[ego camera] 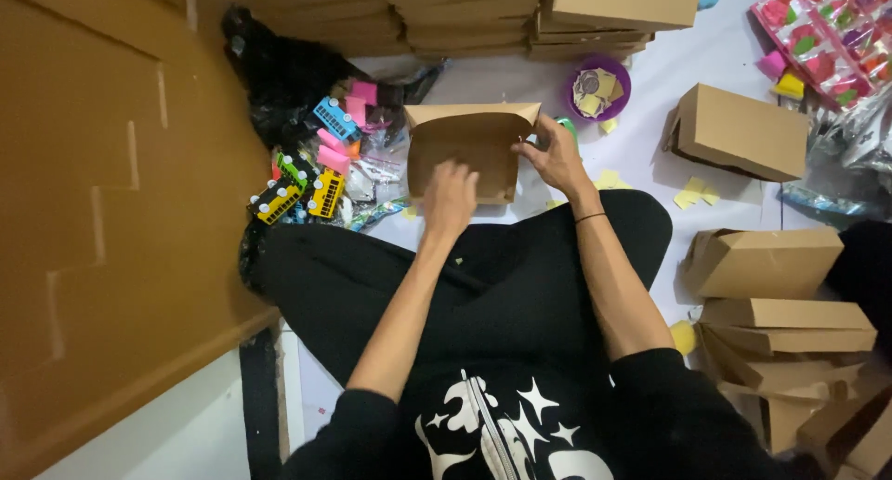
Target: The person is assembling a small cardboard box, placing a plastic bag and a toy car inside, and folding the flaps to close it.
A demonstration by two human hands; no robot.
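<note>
Ahead of the crossed legs, an open brown cardboard box (465,155) stands on the white floor. Left hand (450,199) reaches inside, grip not discernible. Right hand (555,155) pinches the box's right edge.

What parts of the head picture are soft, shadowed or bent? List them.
Head view: the left hand inside the open cardboard box is slightly motion-blurred; the right hand at the box's edge is sharper; the black bag loses detail in shadow; the brown door bows near the frame edge.
</note>
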